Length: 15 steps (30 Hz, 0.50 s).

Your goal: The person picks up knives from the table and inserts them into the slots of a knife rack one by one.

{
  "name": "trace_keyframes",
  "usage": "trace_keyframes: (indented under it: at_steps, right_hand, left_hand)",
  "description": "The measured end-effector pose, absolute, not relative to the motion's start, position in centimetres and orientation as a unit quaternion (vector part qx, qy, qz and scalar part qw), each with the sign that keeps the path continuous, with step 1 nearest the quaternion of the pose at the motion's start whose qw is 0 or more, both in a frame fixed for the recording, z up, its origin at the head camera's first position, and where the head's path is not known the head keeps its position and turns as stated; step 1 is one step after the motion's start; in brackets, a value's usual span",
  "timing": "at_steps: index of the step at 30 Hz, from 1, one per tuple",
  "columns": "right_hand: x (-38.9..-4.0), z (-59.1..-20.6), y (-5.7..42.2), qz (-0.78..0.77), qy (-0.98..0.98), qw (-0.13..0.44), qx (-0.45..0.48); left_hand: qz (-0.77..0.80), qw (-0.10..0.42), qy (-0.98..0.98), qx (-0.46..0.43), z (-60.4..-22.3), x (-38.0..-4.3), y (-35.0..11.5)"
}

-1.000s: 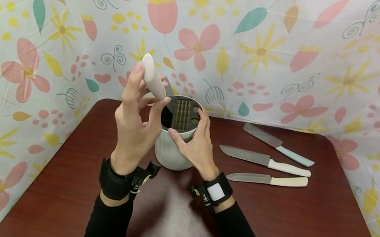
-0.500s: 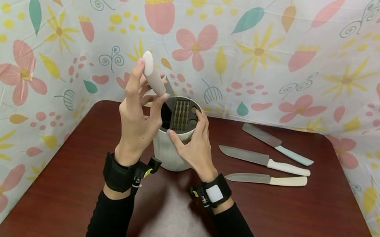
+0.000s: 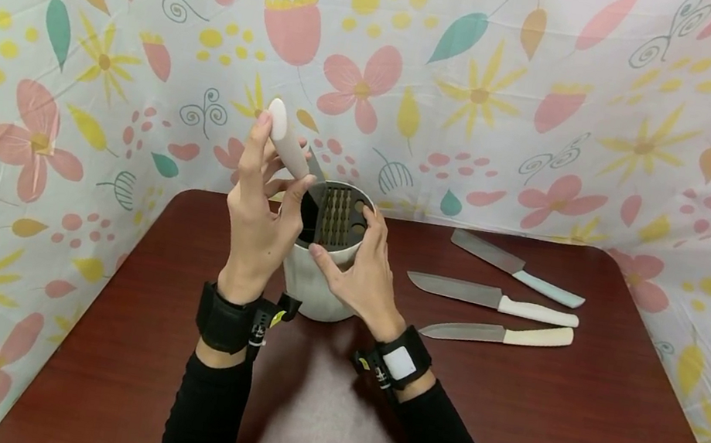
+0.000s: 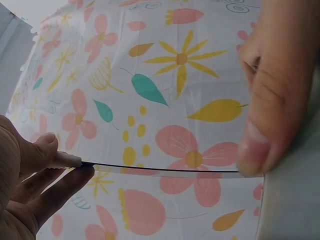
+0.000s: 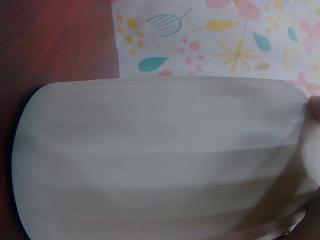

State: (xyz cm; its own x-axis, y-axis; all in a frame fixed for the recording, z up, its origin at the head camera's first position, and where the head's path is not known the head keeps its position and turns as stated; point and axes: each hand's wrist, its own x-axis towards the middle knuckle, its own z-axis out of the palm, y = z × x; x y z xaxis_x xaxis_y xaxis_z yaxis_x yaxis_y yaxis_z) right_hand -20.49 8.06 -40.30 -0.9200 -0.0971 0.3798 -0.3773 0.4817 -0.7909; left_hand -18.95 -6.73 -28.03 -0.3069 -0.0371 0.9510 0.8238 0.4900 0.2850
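My left hand (image 3: 263,222) pinches the white handle (image 3: 287,143) of a knife, raised and tilted above a knife block (image 3: 319,286). The grey blade (image 3: 317,166) is partly hidden behind the fingers and slants toward the block's top. Seen edge-on in the left wrist view, the blade (image 4: 165,170) is a thin line running to the block's rim. My right hand (image 3: 371,275) grips that rim, thumb on the near side and fingers on the slotted dark top (image 3: 337,214). The right wrist view is filled by the block's pale ribbed wall (image 5: 160,155).
Right of the block lie three knives on the dark red table (image 3: 476,430): a cleaver (image 3: 517,268) with a pale blue handle, a long white-handled knife (image 3: 494,298) and a cream-handled knife (image 3: 499,335). A floral cloth (image 3: 472,116) hangs behind and at the sides.
The view has shifted slightly. My left hand has edged a little closer to the block with the knife, while the right hand keeps its hold on the rim.
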Motion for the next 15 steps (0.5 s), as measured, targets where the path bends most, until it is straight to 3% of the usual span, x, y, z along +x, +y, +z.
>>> trace_keyframes:
  at_steps: [15]
  right_hand:
    - [-20.5,-40.3,8.0,0.486,-0.849,0.150,0.142]
  left_hand:
    - [-0.413,0.510,-0.703,-0.275,-29.4,-20.6,-6.9]
